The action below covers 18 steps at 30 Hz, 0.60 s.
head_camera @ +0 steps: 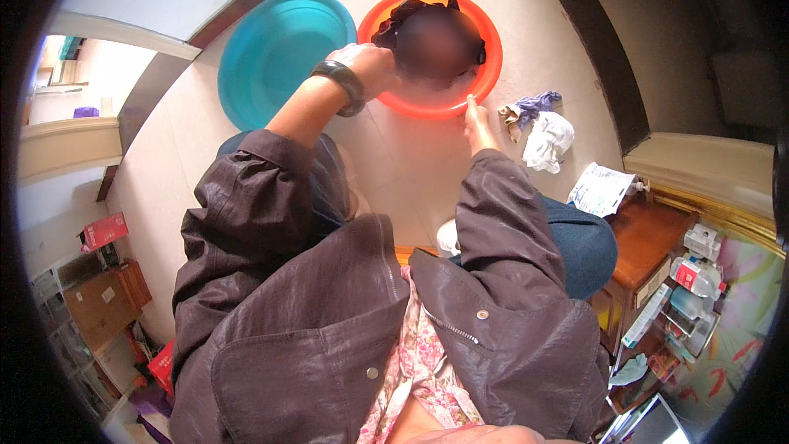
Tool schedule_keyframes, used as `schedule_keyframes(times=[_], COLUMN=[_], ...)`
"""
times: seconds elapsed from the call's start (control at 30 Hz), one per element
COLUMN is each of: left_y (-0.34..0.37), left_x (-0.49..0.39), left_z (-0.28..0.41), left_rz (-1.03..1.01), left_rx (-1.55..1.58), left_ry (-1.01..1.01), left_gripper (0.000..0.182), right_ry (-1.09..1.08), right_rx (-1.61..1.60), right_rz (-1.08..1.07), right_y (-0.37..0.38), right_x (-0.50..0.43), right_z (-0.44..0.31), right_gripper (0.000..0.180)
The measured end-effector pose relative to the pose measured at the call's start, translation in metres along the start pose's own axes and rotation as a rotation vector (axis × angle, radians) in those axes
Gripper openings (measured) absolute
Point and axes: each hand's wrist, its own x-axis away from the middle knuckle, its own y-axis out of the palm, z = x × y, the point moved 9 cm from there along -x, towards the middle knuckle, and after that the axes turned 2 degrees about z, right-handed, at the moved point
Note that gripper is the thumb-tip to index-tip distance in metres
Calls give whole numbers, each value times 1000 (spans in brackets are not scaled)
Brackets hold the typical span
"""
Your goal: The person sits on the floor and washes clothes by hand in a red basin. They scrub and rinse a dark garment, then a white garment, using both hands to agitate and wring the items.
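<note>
An orange-red plastic basin (491, 77) stands on the tiled floor in front of me. Inside lies dark wet-looking cloth (404, 11) in cloudy, foamy water; a blurred patch hides its middle. My left hand (370, 68), with a dark bangle (339, 83) on the wrist, is over the basin's left edge. Its fingers curl downward, and whether they hold anything is hidden. At the near right rim, my right hand (477, 118) grips the basin with the thumb on top. Directly left of this basin is a teal plastic basin (271, 61), apparently with water in it.
To the right on the floor lie a purple-blue cloth (535, 107) and a white cloth (548, 143). A white printed packet (598, 190) rests by a brown wooden cabinet (653, 237). Bottles (695, 277) stand beyond. Boxes (102, 302) are stacked at lower left. My knees flank the floor space.
</note>
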Motion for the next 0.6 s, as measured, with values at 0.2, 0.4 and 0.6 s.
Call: schedule_keyframes(times=[0.2,0.4,0.6], left_y=[4,9,18], left_x=[-4,-7,-15], left_z=[11,19,19], left_rz=[-11,45,24], left_rx=[-3,8,10], left_ry=[47,119,110], left_gripper=[33,39,38], right_ry=[-200,-268,-301], right_rx=[96,81,49], right_rz=[132,146,441], right_y=[8,24,-33], right_x=[14,30,27], right_z=[17,48,56], right_gripper=[40,36,33])
